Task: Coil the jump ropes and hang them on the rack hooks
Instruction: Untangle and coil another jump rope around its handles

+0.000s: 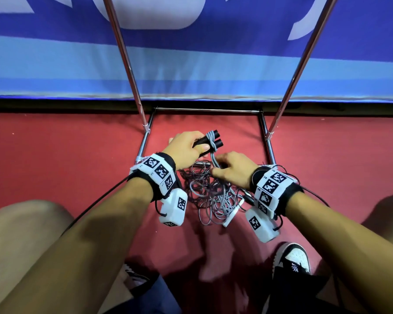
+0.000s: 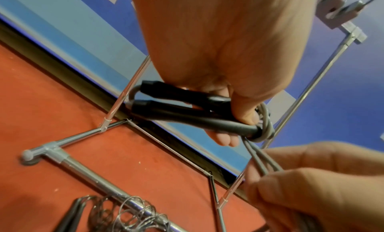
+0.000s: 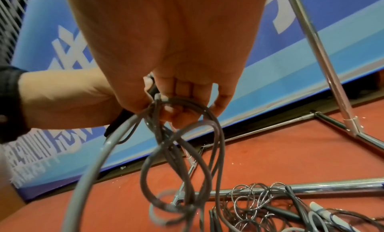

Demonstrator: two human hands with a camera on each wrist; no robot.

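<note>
My left hand point(image 1: 192, 143) grips the two black handles point(image 1: 213, 141) of a grey jump rope, held side by side above the red floor. Grey cord point(image 1: 210, 138) is wound round the handles near their ends. Just below, my right hand point(image 1: 222, 166) pinches the strands of the same cord point(image 1: 214, 158). In the left wrist view, the thumb point(image 2: 245, 110) presses on the handles point(image 2: 176, 107). The right wrist view shows the cord loops point(image 3: 182, 153) hanging from my right hand point(image 3: 170, 91).
A tangled pile of other ropes point(image 1: 211, 196) lies on the floor between my arms, with a white handle point(image 1: 233, 214) in it. The chrome rack's two poles point(image 1: 125, 62) point(image 1: 302, 64) and base frame point(image 1: 207, 109) stand ahead against a blue banner. Hook-like metal pieces point(image 2: 340, 7) show high up.
</note>
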